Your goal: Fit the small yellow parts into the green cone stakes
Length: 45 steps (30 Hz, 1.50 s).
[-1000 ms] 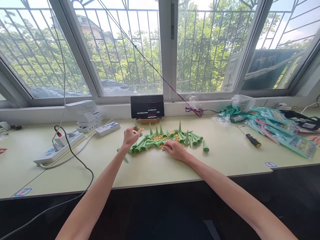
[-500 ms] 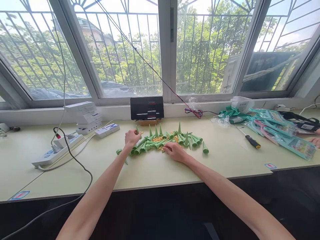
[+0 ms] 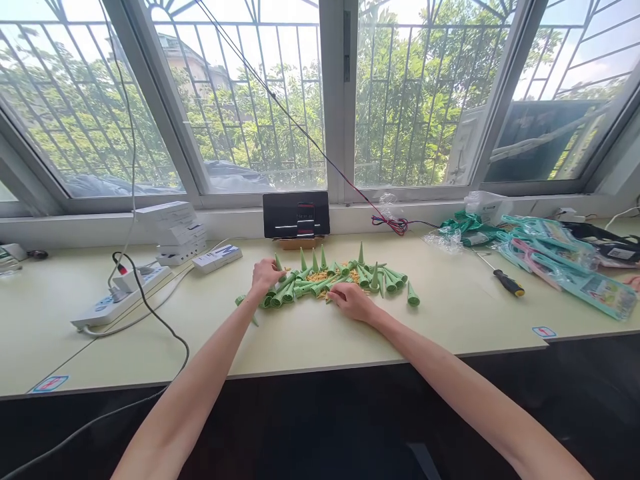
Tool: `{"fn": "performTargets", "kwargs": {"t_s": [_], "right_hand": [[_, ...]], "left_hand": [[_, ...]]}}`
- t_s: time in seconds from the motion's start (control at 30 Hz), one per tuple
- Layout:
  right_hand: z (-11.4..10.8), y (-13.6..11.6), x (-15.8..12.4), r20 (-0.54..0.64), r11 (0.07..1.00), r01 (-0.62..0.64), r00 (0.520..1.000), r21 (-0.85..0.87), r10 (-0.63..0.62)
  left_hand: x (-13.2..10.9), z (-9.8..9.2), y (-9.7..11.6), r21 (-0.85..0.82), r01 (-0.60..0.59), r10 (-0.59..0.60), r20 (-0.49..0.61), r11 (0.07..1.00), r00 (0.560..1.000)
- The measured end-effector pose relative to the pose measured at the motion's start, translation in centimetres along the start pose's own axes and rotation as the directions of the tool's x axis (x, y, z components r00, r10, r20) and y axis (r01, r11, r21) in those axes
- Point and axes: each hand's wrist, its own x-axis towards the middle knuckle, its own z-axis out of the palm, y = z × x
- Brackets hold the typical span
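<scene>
My left hand (image 3: 267, 275) is closed at the left end of a heap of pale green cones (image 3: 305, 288), its fingers wrapped against a green cone (image 3: 279, 263) whose point sticks up. Part of that cone is hidden by the fingers. My right hand (image 3: 351, 300) rests at the front of the heap, fingertips pinched together over small yellow pieces (image 3: 320, 276); what lies between them is too small to make out. Several cones stand point up, while others lie on their sides with open ends toward me. One cone (image 3: 413, 295) sits apart on the right.
A screwdriver (image 3: 509, 283) and teal plastic pouches (image 3: 583, 273) lie to the right, with another person's hand at the far right edge. A dark screen (image 3: 296, 215) stands behind the heap. White boxes (image 3: 173, 233) and a power strip (image 3: 120, 297) with cables are on the left.
The left hand has dropped slightly, and more of the upright cone beside its fingers shows. The right hand stays at almost the same spot. The whole view has shifted a little.
</scene>
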Motion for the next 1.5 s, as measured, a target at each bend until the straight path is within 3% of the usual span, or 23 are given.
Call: {"fn": "performTargets", "kwargs": {"t_s": [0.2,0.4,0.63,0.73,0.87,1.0,1.1,1.5], "right_hand": [[0.1,0.3,0.0,-0.002,1.000,0.006,1.000,-0.005,-0.006],[0.0,0.4,-0.1,0.000,1.000,0.021,1.000,-0.017,-0.021],[-0.1,0.1,-0.2,0.005,0.999,0.029,1.000,-0.025,-0.028],[-0.2,-0.1,-0.2,0.008,0.999,0.030,1.000,-0.029,-0.030],[-0.1,-0.2,-0.3,0.024,0.999,0.023,0.999,-0.031,-0.023],[0.0,0.0,-0.3,0.021,0.999,0.025,0.999,-0.039,-0.024],[0.0,0.1,-0.3,0.020,0.999,0.026,0.999,-0.046,-0.025],[0.2,0.1,-0.3,0.017,0.999,0.024,1.000,-0.047,-0.024]], "left_hand": [[-0.6,-1.1,0.3,-0.053,-0.020,0.022,0.034,0.998,0.999],[-2.5,-3.8,0.2,-0.020,-0.061,0.062,0.029,0.998,0.998],[-4.9,-6.2,-2.5,0.060,-0.009,0.015,-0.110,0.998,0.994],[-6.5,-6.4,-4.1,0.049,-0.021,0.025,-0.075,0.999,0.997],[-8.9,-6.1,-6.0,0.098,-0.008,0.027,-0.190,0.995,0.981],[-9.8,-5.6,-6.9,0.102,0.026,-0.016,-0.098,0.994,0.995],[-9.8,-5.6,-7.0,0.082,0.020,-0.015,-0.060,0.996,0.998],[-10.0,-6.9,-5.2,-0.036,0.019,-0.023,-0.123,0.999,0.992]]}}
